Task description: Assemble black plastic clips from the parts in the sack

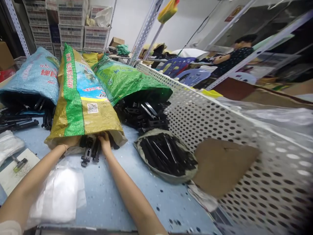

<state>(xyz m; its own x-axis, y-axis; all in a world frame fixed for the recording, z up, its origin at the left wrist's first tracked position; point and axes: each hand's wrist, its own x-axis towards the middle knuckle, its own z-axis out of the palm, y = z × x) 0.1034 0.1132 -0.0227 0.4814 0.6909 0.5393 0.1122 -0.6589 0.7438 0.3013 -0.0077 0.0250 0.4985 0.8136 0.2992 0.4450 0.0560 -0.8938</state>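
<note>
In the head view, both hands are at the mouth of the gold sack, which lies on the blue table with its open end toward the wearer. The left hand reaches inside up to about the wrist, where a bracelet shows; its fingers are hidden, so I cannot tell whether it grips anything. The right hand is at the other side of the mouth, fingers bent down against the dark parts; how firmly it holds them I cannot tell. The hands are apart, with the parts between them, jutting from the sack onto the table.

Left of it, a blue sack lies with black pieces at its mouth. To the right, a green sack spills more, and in front of that sits a round bag filled with long black strips. Beside the bag, cardboard leans on a perforated panel.

Near the left forearm are white bags and a board with a small tool on it. Behind stand stacked crates; at the far right, past blue chairs, is another person
</note>
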